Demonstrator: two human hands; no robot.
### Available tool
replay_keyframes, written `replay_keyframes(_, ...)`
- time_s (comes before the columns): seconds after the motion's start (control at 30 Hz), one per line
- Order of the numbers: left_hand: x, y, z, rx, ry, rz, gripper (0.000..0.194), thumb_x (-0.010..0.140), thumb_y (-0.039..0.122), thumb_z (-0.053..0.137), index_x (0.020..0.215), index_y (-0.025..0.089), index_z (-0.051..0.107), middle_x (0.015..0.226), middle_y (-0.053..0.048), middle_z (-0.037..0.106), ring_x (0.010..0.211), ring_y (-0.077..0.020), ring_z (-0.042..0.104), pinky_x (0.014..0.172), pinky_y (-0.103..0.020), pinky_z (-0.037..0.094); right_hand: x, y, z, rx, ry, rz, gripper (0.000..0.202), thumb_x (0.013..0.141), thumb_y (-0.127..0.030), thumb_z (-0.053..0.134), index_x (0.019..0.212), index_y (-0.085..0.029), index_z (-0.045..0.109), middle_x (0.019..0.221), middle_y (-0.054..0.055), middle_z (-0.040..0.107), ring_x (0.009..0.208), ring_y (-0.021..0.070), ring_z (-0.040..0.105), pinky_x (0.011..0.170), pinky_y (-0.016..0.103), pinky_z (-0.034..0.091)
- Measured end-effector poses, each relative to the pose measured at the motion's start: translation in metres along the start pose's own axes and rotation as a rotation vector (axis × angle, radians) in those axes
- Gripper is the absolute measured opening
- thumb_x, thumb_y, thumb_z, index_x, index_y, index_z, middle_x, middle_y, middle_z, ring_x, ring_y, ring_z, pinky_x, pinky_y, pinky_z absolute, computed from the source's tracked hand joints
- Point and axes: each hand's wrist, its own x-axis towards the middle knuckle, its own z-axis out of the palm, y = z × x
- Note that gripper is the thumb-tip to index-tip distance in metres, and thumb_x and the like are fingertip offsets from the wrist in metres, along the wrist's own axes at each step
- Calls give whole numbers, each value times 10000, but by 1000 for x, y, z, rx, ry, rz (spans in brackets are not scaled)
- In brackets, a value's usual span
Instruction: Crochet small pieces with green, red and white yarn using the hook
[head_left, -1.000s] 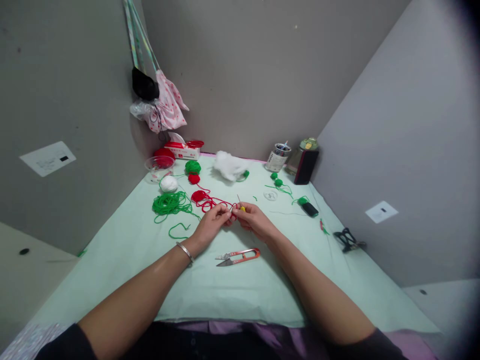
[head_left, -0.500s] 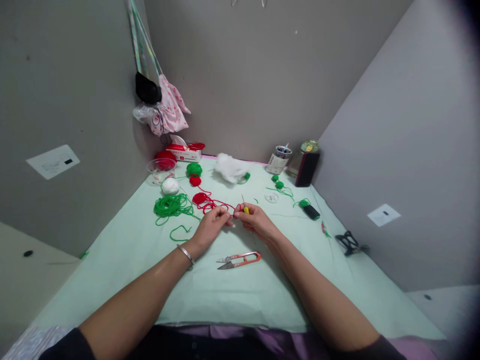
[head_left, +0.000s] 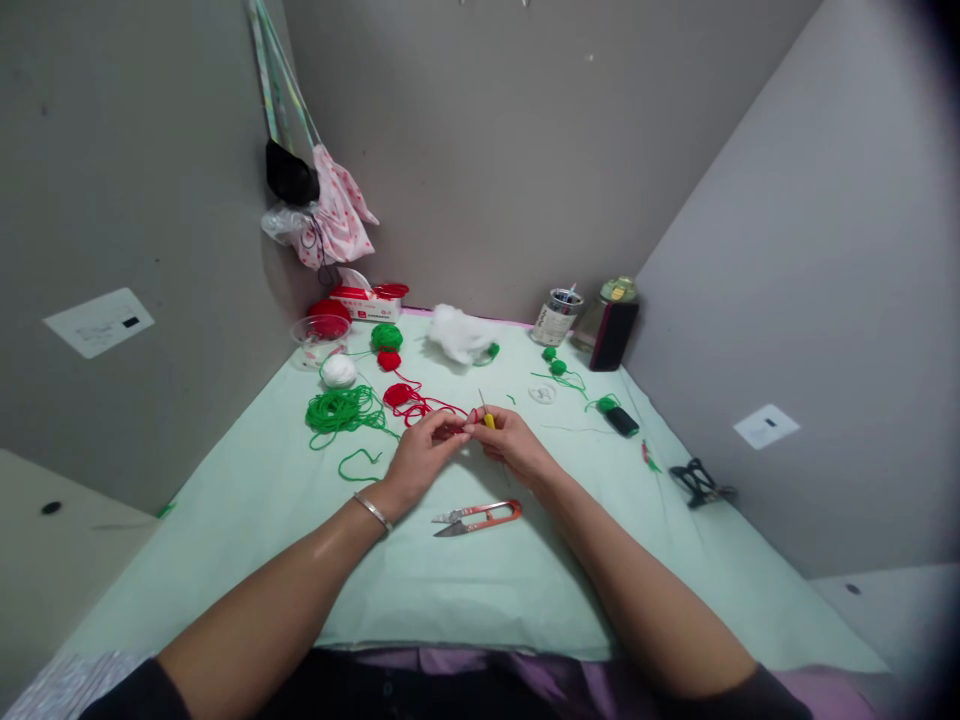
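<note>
Left hand (head_left: 421, 455) pinching red yarn (head_left: 420, 404) taut; right hand (head_left: 510, 440) gripping crochet hook (head_left: 486, 412), tip raised to catch loop. Snips (head_left: 478, 516) close by on counter (head_left: 465, 590).

Both forearms stretched forward, converging at centre. Left hand (head_left: 420, 455) and right hand (head_left: 514, 440) fingertip to fingertip, fingers curled in a pinch. Metal bangle on left wrist.

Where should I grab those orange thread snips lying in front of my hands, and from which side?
Take the thread snips by the orange looped handle at their right end, coming from the right and above. They lie flat on the green cloth with the metal blade tips pointing left, so the handle end looks like the safer, wider grip.
</note>
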Motion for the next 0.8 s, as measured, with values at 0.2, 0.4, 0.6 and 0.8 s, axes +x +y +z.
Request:
replay_keyframes(0.2,3,-8,-6,128,-17,23,271,990,358,672,1179,166,690,1193,-92,714,1016,-228,704,895,-447,604,-1,0,2,-24,4,-22,415,607,-464,906,745,-178,639,532,-92,455,456,43,251,466,251,135)
replay_keyframes(0.4,4,-14,-8,203,-9,32,329,1001,361,655,1280,187,658,1300,-111,678,1079,-248,692,917,-462,605,-2,-1,4,-19,11,-33,439,605,-491,911,731,-179,630,534,-88,459,454,41,247,460,251,136)
replay_keyframes(0.6,3,-15,-8,228,11,35,343,997,360,660,1290,182,652,1306,-114,674,1092,-255,689,924,-473,601,-2,-2,5,-12,12,-36,439,612,-488,910,730,-187,614,516,-95,447,446,41,240,453,243,135)
replay_keyframes(0.8,3,-12,-6,165,-13,-16,355,995,361,663,1298,177,647,1303,-114,674,1090,-257,691,919,-474,603,-3,-4,5,-14,19,-34,429,604,-478,909,724,-183,622,541,-81,501,447,38,252,455,243,141)
